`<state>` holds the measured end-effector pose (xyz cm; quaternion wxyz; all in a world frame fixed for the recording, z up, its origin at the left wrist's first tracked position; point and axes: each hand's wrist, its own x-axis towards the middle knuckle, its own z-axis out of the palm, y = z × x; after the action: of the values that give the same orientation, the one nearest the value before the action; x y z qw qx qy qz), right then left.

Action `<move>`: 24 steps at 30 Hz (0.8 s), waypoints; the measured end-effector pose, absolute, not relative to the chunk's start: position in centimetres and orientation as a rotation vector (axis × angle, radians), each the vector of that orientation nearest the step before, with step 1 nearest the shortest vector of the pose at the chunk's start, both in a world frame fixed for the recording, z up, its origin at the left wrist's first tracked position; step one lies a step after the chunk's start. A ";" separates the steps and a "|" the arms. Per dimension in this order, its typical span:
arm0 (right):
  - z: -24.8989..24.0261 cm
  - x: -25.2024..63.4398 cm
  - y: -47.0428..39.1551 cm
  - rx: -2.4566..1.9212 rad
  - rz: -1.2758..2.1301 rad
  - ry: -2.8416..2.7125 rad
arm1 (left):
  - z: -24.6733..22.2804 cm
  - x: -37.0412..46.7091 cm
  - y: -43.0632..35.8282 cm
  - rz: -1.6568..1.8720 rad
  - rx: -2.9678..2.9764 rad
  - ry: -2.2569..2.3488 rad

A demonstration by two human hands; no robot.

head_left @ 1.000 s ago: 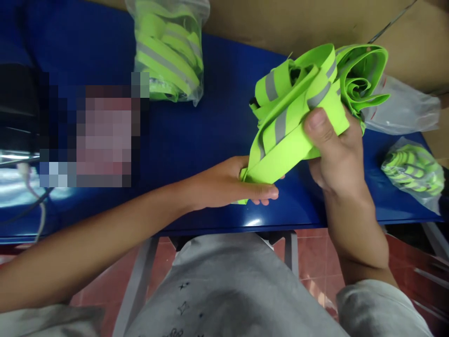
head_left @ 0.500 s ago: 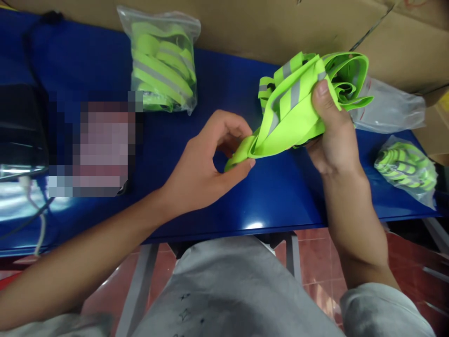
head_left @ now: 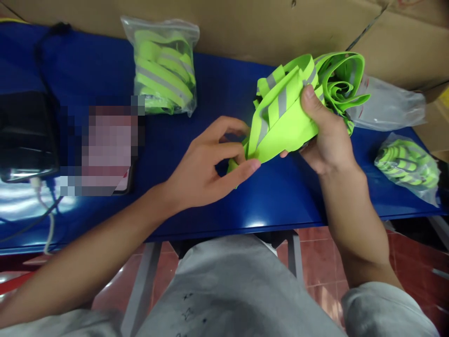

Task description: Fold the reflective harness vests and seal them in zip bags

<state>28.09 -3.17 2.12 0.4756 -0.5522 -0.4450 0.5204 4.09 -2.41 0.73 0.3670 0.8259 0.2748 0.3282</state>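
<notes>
Head view: looking down on a blue table (head_left: pixel 196 140). Right hand (head_left: pixel 326 135) clamping a folded bundle of fluorescent green strap (head_left: pixel 291 117) with grey reflective stripes, thumb pressing on top, fingers closing underneath (not visible). Bundle being held just above the table, right of centre, in front of cardboard boxes (head_left: pixel 263 23). Left hand (head_left: pixel 206 168) pinching the bundle's lower-left tail end between thumb and fingertips; remaining fingers curling loosely. Long axis of the bundle running from that tail at lower left up to the coiled loops at upper right, beyond the right thumb. Left hand sitting nearer the free end, right hand nearer the coils. Lying on the table: one filled clear bag of green strap (head_left: pixel 163 65) at the back left, an empty clear bag (head_left: pixel 393 107) touching the coils, a smaller filled bag (head_left: pixel 407 164) at far right. Dark device with white cable (head_left: pixel 28 135) at far left.
</notes>
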 end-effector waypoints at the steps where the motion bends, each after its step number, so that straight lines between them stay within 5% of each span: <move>1: 2.2 28.1 -3.2 -1.366 1.279 -1.107 | 0.7 4.1 -2.5 0.817 2.109 0.753; 15: 2.4 27.1 -5.2 -1.256 0.937 -1.515 | -0.2 4.4 -1.4 0.454 1.530 0.716; 24: 1.5 25.8 -5.3 -1.317 1.395 -1.354 | -0.7 4.0 -1.5 0.378 1.960 0.982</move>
<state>25.81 -5.29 1.49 0.3865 -0.5174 -0.5317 0.5479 4.00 -1.47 -0.71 0.4425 0.7902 0.3957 0.1523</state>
